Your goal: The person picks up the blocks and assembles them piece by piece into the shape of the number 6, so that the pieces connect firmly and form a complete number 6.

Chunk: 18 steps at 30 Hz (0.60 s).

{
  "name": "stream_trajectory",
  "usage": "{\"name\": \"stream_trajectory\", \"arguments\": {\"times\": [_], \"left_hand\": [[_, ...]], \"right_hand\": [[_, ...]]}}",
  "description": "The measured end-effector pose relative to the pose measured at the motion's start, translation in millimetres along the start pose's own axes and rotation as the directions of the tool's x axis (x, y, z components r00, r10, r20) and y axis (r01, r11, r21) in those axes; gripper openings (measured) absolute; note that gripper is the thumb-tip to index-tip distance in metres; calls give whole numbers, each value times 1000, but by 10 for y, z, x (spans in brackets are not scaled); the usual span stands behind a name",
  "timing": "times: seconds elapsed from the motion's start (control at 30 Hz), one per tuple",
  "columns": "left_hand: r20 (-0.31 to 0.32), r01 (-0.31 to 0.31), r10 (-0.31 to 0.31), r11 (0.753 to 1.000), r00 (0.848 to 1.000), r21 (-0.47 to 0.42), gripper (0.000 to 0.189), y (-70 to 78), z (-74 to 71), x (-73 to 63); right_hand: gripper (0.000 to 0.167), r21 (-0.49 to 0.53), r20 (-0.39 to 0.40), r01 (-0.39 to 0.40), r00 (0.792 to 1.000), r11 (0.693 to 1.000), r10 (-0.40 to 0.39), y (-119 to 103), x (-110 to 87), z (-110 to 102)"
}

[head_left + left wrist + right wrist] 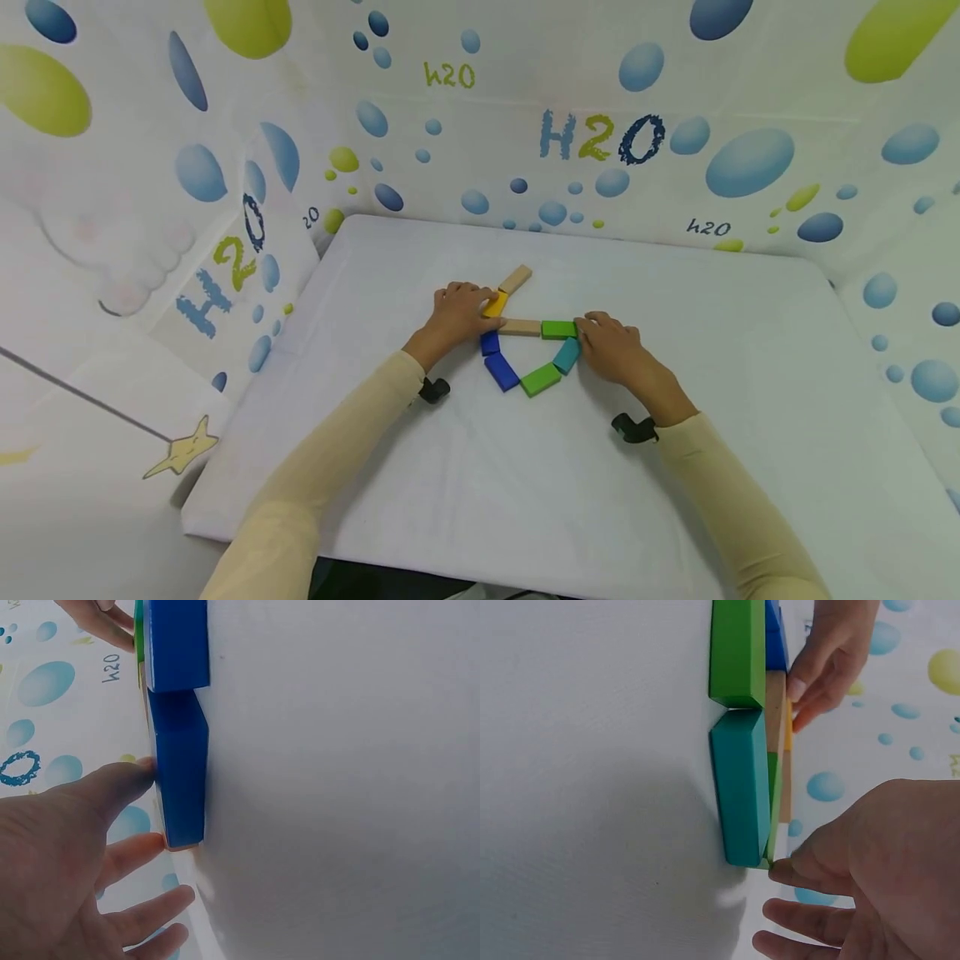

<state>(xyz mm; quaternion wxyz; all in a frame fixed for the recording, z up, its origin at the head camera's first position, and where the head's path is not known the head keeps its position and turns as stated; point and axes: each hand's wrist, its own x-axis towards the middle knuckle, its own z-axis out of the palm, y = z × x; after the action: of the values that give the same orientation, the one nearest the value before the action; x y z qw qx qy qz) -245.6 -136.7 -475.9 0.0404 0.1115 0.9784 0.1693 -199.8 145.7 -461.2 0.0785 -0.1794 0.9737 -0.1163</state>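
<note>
Several wooden blocks lie on the white table as a closed outline with a short tail. My left hand [459,315] rests at its left corner, with the thumb by the plain wooden block [522,327] and the index finger at the yellow block [496,305]. In the left wrist view its fingers are spread beside a blue block [180,776]. My right hand [613,348] touches the right end of a green block [558,330] with its fingertips. In the right wrist view those fingers reach out fairly straight, close to the teal block [739,791].
A second plain block [516,278] extends from the yellow one toward the back. Another blue block [502,372] and a green block [541,380] form the near side. The table [465,483] meets a patterned backdrop [495,150] behind and at the left.
</note>
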Motion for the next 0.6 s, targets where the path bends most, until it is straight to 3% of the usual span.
{"name": "stream_trajectory", "arguments": {"times": [0.6], "left_hand": [[10,6,-6,1000,1000,9,63,0,34,12]], "right_hand": [[44,33,-3,-13,1000,999,13,14,-14,2]]}}
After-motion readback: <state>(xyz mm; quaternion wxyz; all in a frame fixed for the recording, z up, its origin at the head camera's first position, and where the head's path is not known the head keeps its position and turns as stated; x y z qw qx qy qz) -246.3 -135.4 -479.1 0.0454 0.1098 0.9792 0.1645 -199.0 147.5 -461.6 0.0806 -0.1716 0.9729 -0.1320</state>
